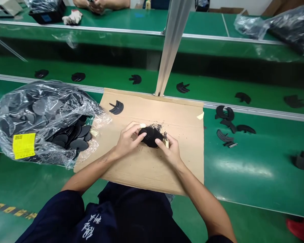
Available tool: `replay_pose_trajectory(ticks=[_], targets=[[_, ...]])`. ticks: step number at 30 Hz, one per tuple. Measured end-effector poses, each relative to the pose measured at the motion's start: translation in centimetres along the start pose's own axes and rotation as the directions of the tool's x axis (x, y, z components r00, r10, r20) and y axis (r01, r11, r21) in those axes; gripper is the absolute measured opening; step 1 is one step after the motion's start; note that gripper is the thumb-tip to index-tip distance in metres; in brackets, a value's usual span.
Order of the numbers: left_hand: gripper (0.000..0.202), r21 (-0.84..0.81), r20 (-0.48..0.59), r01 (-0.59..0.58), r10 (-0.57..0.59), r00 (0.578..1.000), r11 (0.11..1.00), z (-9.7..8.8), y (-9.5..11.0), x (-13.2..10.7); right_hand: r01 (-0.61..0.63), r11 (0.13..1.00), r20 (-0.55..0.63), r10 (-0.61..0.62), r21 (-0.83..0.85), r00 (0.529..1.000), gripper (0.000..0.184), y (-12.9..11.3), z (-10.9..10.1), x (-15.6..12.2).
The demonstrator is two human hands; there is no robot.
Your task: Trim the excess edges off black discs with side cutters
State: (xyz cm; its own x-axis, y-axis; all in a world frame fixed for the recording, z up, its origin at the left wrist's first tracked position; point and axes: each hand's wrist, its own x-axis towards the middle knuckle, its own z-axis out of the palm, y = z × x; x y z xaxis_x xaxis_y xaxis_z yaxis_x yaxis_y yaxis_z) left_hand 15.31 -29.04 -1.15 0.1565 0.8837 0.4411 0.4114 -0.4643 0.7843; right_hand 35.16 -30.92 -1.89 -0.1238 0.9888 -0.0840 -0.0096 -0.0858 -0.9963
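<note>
A black, round, flat part (150,137) is held over the cardboard sheet (152,172). My left hand (130,139) grips its left side, thumb on top, with a pale cover on one fingertip. My right hand (172,151) closes around a small hand tool with a dark tip and yellowish handle (166,141); its exact kind is partly hidden by my fingers. The right thumb rests against the part's right edge. Black crumbs (157,126) lie scattered just behind the part. Farther left on the cardboard is a curved black piece (117,108).
To the left, a clear plastic bag (48,101) with a yellow label spills black discs (79,145). Curved black pieces (225,114) lie on the green bench at right. Similar parts (135,79) are spaced along the green strip behind a metal post (171,47). Another person's hands (98,5) show across the bench.
</note>
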Motion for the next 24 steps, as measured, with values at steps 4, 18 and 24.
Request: replay_pose_trajectory(ticks=[4, 18, 24], targets=[[0.022, 0.089, -0.022, -0.126, 0.128, 0.991, 0.988, 0.06, -0.34, -0.08, -0.019, 0.999, 0.010, 0.019, -0.037, 1.000, 0.049, 0.21, -0.30, 0.08], [0.021, 0.063, -0.012, -0.062, 0.063, 0.998, 0.996, 0.63, -0.56, -0.56, -0.012, 0.998, 0.031, 0.014, -0.059, 0.999, 0.044, 0.45, 0.21, -0.10], [0.021, 0.018, -0.023, -0.027, 0.027, 0.999, 0.999, 0.73, -0.64, -0.67, 0.029, 0.998, 0.046, -0.027, -0.052, 0.999, 0.036, 0.41, 0.46, -0.26]])
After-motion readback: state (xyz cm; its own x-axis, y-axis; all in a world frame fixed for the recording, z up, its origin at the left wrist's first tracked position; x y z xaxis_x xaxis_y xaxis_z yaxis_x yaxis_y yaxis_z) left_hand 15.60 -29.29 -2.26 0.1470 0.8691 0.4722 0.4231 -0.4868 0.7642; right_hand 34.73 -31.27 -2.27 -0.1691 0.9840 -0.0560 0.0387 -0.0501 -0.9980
